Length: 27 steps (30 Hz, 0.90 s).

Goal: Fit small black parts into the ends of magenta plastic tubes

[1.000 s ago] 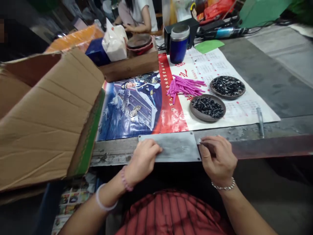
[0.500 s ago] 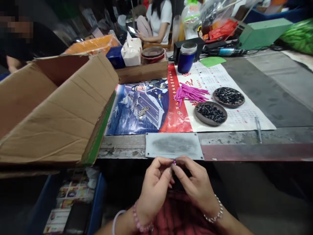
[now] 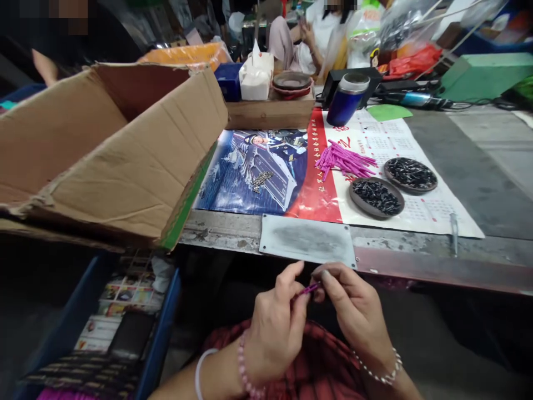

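My left hand (image 3: 277,328) and my right hand (image 3: 353,308) meet over my lap, just below the table's front edge. Both pinch a thin pink stick (image 3: 308,289) between their fingertips. Just above them a grey metal plate (image 3: 308,241) lies flat on the table edge. Farther back on a poster (image 3: 250,178) lie a heap of pink sticks (image 3: 343,160), two brown dishes of small black pieces (image 3: 377,197) (image 3: 410,174) and a small pile of silvery bits (image 3: 261,179).
A large open cardboard box (image 3: 112,150) fills the left. A blue bin (image 3: 158,328) stands below it. A blue mug (image 3: 346,100), a wooden tray (image 3: 270,114) and a green box (image 3: 487,75) stand at the back. Another person (image 3: 316,33) sits beyond the table.
My hands left the grey metal plate and came together over my lap. They now pinch a pink stick, which shows longer than half a second ago. The view shifted left.
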Each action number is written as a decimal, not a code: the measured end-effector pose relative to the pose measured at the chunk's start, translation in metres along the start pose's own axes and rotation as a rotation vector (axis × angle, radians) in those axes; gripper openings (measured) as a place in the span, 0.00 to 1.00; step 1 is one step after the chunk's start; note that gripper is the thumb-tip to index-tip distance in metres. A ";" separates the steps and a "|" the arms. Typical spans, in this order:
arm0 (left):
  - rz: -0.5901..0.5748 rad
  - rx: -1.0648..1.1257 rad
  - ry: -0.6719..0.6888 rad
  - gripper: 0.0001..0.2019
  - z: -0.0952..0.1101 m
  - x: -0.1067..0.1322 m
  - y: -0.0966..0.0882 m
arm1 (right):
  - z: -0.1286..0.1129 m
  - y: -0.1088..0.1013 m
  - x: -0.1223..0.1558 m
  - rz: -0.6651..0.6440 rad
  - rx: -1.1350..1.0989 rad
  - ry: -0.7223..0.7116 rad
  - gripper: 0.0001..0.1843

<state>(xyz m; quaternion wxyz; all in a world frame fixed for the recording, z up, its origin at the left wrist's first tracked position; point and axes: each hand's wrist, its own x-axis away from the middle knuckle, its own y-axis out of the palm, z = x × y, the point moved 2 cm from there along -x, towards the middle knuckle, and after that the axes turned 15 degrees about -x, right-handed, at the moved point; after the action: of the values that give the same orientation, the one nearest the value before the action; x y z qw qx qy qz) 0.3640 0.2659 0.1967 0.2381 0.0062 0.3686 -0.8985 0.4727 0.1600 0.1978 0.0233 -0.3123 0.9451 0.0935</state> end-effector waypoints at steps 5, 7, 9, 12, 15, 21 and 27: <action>0.116 -0.219 0.120 0.28 0.002 0.002 -0.004 | -0.001 0.000 0.004 -0.052 0.058 -0.021 0.09; 0.125 -0.263 0.139 0.29 0.001 0.003 -0.004 | -0.001 0.000 0.005 -0.074 0.103 -0.044 0.08; 0.147 -0.291 0.160 0.29 0.001 0.004 -0.005 | -0.002 0.001 0.005 -0.090 0.169 -0.075 0.09; 0.200 -0.329 0.201 0.27 0.002 0.005 -0.006 | -0.003 0.000 0.004 -0.108 0.278 -0.124 0.09; 0.218 -0.359 0.223 0.24 0.003 0.004 -0.007 | -0.003 0.000 0.004 -0.122 0.349 -0.172 0.09; 0.221 -0.402 0.238 0.23 0.002 0.002 -0.005 | -0.005 0.002 0.001 -0.142 0.403 -0.219 0.09; 0.197 -0.411 0.237 0.25 -0.001 0.002 -0.002 | -0.006 0.002 -0.002 -0.142 0.401 -0.236 0.09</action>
<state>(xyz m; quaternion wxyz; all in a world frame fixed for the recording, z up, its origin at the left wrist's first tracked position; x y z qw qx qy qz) 0.3614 0.2667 0.1970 0.2758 0.0990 0.5663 -0.7703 0.4732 0.1616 0.2040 0.2015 -0.3538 0.9112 -0.0618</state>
